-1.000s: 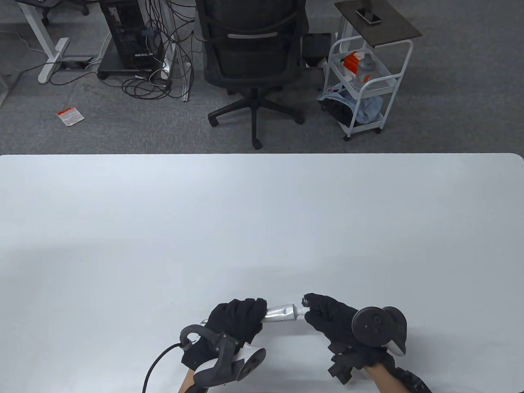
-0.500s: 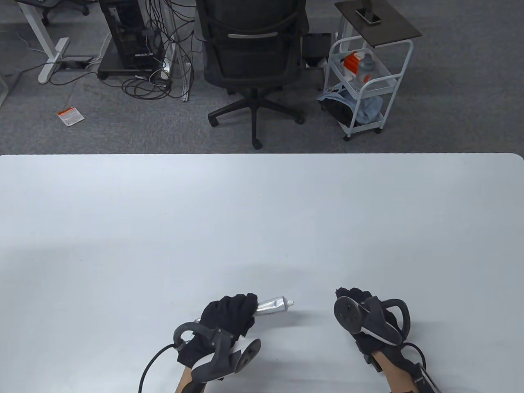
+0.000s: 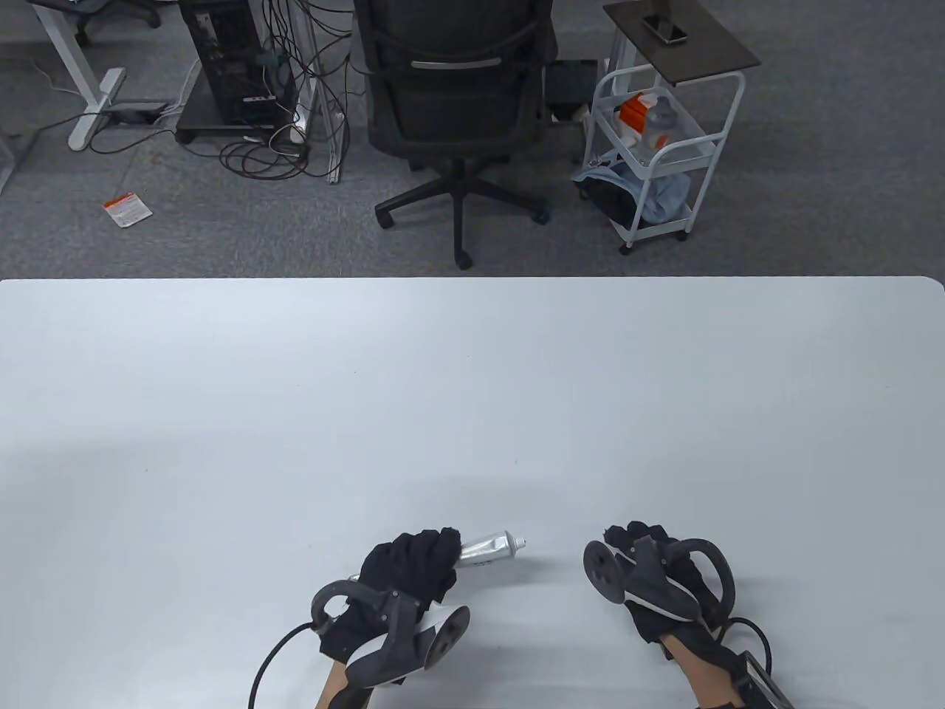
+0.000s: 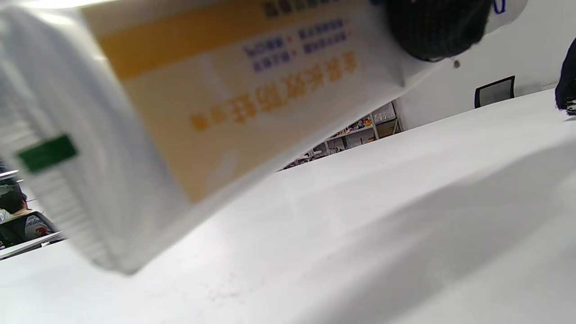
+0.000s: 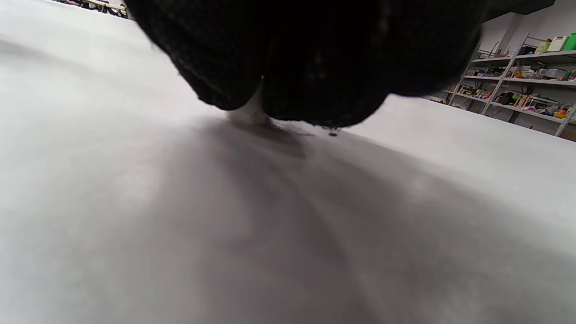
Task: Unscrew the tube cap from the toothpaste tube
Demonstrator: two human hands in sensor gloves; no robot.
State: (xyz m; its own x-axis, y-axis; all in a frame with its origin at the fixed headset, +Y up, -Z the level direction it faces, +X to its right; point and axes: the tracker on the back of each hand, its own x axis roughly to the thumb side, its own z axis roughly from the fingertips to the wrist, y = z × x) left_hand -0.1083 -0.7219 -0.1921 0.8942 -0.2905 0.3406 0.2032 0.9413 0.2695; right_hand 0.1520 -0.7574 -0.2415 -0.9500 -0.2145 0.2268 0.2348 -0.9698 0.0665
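Observation:
My left hand (image 3: 413,565) grips the toothpaste tube (image 3: 489,548) around its body, just above the table near the front edge. The tube's bare threaded nozzle (image 3: 521,543) points right with no cap on it. In the left wrist view the tube (image 4: 216,90) fills the frame, white with a yellow label, with a gloved fingertip (image 4: 436,27) on it. My right hand (image 3: 650,561) is apart from the tube, low at the table on the right. In the right wrist view its gloved fingers (image 5: 315,54) hold a small white cap (image 5: 249,114) that touches the table.
The white table (image 3: 472,384) stretches wide behind both hands. Beyond its far edge stand an office chair (image 3: 458,103) and a white cart (image 3: 657,148) on the floor.
The right hand pulled the cap off the nozzle, moved right away from the tube and lowered to the table. The left hand with the tube shifted slightly left.

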